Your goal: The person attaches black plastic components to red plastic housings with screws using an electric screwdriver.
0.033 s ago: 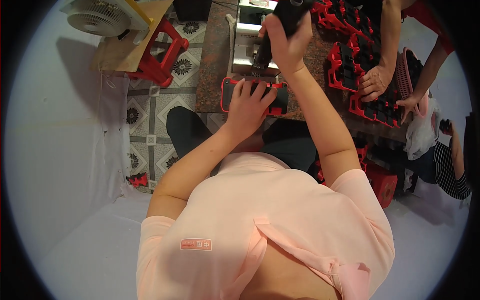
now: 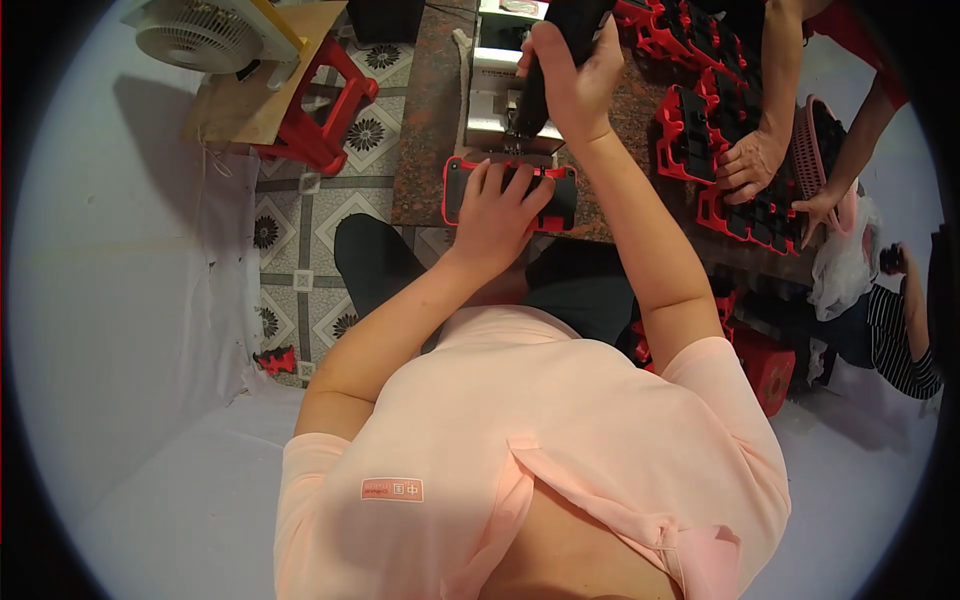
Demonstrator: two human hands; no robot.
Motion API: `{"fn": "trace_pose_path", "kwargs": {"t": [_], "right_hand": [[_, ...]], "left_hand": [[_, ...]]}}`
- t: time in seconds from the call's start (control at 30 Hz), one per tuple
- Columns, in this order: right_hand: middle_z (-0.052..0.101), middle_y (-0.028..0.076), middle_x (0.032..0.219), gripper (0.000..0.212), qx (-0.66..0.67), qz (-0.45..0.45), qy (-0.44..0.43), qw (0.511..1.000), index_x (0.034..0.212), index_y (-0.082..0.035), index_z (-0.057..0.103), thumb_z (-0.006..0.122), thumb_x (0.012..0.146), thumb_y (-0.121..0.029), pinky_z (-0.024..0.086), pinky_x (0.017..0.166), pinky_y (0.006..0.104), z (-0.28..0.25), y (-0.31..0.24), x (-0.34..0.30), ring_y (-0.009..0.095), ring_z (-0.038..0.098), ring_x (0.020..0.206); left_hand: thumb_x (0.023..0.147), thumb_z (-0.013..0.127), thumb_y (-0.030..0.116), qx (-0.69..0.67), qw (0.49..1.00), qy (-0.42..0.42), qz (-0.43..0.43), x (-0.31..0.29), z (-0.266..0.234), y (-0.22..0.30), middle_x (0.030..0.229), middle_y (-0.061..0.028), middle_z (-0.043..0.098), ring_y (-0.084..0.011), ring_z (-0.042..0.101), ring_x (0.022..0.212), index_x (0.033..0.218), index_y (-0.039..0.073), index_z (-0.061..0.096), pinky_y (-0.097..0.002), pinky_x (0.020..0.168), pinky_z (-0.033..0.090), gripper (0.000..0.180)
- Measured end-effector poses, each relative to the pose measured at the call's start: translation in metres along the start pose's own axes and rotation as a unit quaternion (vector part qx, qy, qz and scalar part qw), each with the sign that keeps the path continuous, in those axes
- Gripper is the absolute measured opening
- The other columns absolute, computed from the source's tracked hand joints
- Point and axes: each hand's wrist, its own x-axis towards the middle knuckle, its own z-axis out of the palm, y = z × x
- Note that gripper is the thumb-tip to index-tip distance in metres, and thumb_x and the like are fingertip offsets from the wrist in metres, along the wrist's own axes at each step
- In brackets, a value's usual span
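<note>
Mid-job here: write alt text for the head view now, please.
A person's left hand lies over a red-and-black rectangular plastic part at the edge of a speckled brown stone-look table, while the right hand grips a thick black handheld tool near a silver metal unit. To the right, a co-worker's hand touches more red-and-black plastic parts.

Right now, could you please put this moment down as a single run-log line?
left hand: spread over red-and-black part | right hand: wrapped round black tool | to the right: co-worker's hand at similar parts
</note>
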Motion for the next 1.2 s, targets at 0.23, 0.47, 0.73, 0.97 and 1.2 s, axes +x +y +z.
{"fn": "trace_pose_path", "kwargs": {"t": [0.23, 0.47, 0.73, 0.97, 1.2], "right_hand": [[0.062, 0.008, 0.074, 0.028, 0.113, -0.033, -0.035, 0.992, 0.104, -0.001, 0.047, 0.069, 0.090, -0.010, 0.050, 0.054, 0.0275, 0.018, -0.051, -0.020, 0.014, 0.060, 0.058], [0.062, 0.017, 0.080, 0.065, 0.116, -0.027, -0.083, 0.989, 0.123, 0.008, 0.041, 0.068, 0.091, -0.042, 0.054, 0.056, 0.0317, 0.052, -0.059, -0.055, 0.020, 0.063, 0.064], [0.062, 0.016, 0.081, 0.065, 0.103, 0.003, -0.103, 0.989, 0.124, 0.008, 0.042, 0.070, 0.089, -0.039, 0.055, 0.058, 0.0327, 0.058, -0.058, -0.066, 0.020, 0.062, 0.064], [0.064, 0.004, 0.082, 0.061, 0.080, 0.022, -0.139, 0.987, 0.124, -0.002, 0.044, 0.082, 0.078, -0.012, 0.051, 0.061, 0.0253, 0.060, -0.056, -0.072, 0.010, 0.062, 0.069], [0.064, 0.002, 0.093, 0.061, 0.055, 0.049, -0.142, 0.987, 0.120, -0.002, 0.051, 0.086, 0.073, -0.019, 0.049, 0.070, 0.0247, 0.065, -0.053, -0.076, 0.011, 0.059, 0.077]], "left_hand": [[0.068, 0.077, 0.010, -0.028, 0.999, 0.019, 0.002, 0.001, -0.005, 0.004, 0.118, -0.0119, 0.055, -0.0349, 0.051, 0.109, 0.122, 0.016, 0.059, -0.0510, 0.104, 0.038, 0.057], [0.090, 0.071, 0.022, -0.405, 0.895, 0.078, -0.169, 0.008, 0.010, 0.006, 0.114, -0.0074, 0.061, -0.0212, 0.061, 0.108, 0.127, 0.010, 0.058, -0.0366, 0.090, 0.049, 0.041], [0.094, 0.069, 0.023, -0.346, 0.917, 0.149, -0.131, 0.010, 0.023, 0.011, 0.122, -0.0056, 0.052, -0.0163, 0.052, 0.111, 0.136, 0.005, 0.044, -0.0342, 0.094, 0.044, 0.053], [0.096, 0.062, 0.035, -0.416, 0.851, -0.129, -0.293, 0.015, -0.017, 0.009, 0.140, -0.0119, 0.044, -0.0232, 0.043, 0.128, 0.144, 0.011, 0.043, -0.0418, 0.108, 0.034, 0.057], [0.098, 0.044, 0.057, -0.244, 0.925, -0.239, -0.165, 0.001, 0.024, 0.001, 0.161, -0.0168, 0.025, -0.0399, 0.028, 0.143, 0.153, 0.024, 0.035, -0.0583, 0.117, 0.016, 0.065]]}}
